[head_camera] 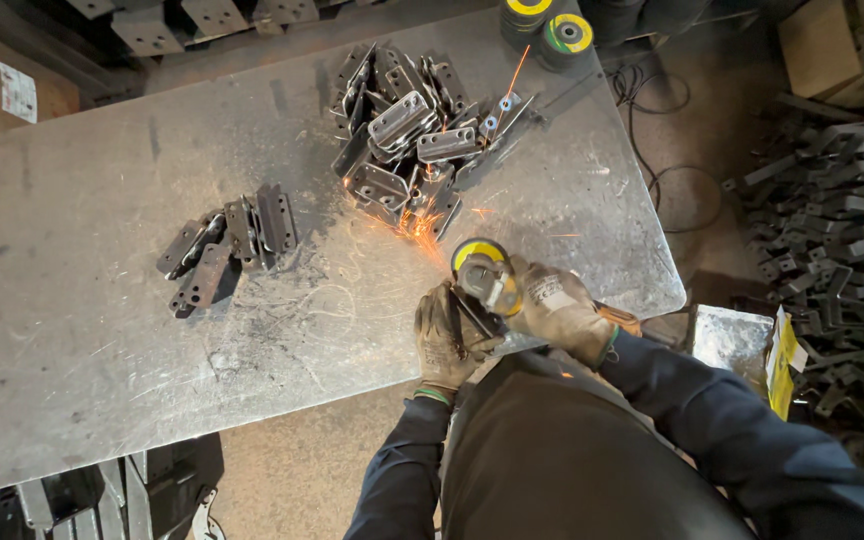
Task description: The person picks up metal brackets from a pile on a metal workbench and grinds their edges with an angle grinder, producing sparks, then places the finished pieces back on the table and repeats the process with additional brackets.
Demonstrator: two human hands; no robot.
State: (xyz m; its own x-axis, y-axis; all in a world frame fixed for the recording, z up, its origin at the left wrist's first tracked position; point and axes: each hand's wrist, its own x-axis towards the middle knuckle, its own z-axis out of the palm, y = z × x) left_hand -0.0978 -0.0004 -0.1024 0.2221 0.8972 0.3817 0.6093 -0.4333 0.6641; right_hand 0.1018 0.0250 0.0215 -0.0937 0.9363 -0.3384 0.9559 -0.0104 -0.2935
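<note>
Grinding at near edge of grey steel-topped workbench (102, 300): right hand (562, 312), gloved, closed around body of angle grinder with yellow-ringed disc (482, 268); left hand (444, 335), gloved, clamped on small dark steel bracket (474, 318) held flat against bench top just beneath disc. Orange sparks (417, 225) thrown away from body toward large heap of dark punched steel brackets (417, 135) at far middle of bench. Smaller cluster of similar brackets (227, 245) lying well apart to left. Two spare yellow-and-green grinding discs (552, 25) stacked at far right corner, black cable (652, 150) trailing on floor beside. Further pile of grey metal strips (832, 230) on floor to right. Risks, as judged: bracket unclamped, held by fingers alone, so likely to kick or spin if disc snags; left fingers close to wheel, glove catch possible; sparks landing among heaped parts and near cable, scorching conceivable; bracket heating through glove.
</note>
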